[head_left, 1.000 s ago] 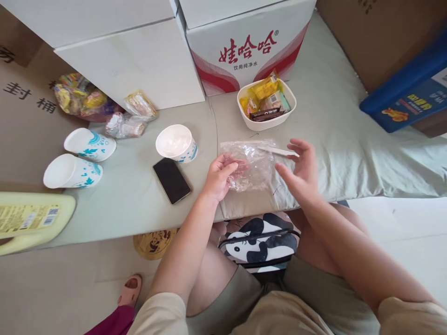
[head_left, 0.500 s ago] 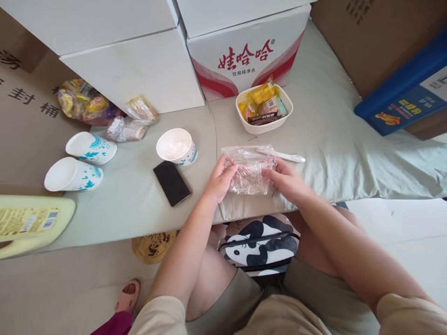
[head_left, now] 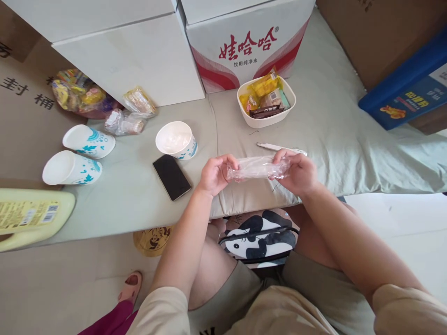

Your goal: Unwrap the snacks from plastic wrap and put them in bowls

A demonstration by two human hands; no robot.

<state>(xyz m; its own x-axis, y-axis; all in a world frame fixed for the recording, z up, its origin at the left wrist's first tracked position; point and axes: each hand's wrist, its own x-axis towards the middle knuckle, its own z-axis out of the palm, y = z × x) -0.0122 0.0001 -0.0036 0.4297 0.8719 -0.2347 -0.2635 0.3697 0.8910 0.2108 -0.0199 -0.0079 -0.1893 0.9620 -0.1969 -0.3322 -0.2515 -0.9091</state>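
Note:
A clear plastic bag (head_left: pixel 256 168), gathered into a narrow strip, stretches between my two hands just above the cloth-covered surface. My left hand (head_left: pixel 215 175) pinches its left end, fingers curled over the film. At the opposite end my right hand (head_left: pixel 296 172) grips the film between thumb and fingers. Behind the right hand lies a white pen-like tool (head_left: pixel 275 147), its right end partly covered by that hand. Whether anything is inside the film, I cannot tell.
A white tub (head_left: pixel 267 122) of wrapped snacks stands behind. To the left are a paper cup (head_left: pixel 177 140), a black phone (head_left: pixel 172 177), two tipped paper cups (head_left: pixel 91 142) and wrapped packets (head_left: pixel 125 124). A white carton (head_left: pixel 251 51) stands at the back; a yellow-green jug (head_left: pixel 35 216) lies front left.
The bag was spread flat on the cloth; now it is lifted and folded into a narrow strip. Both hands have turned and risen slightly, uncovering more of the white tool.

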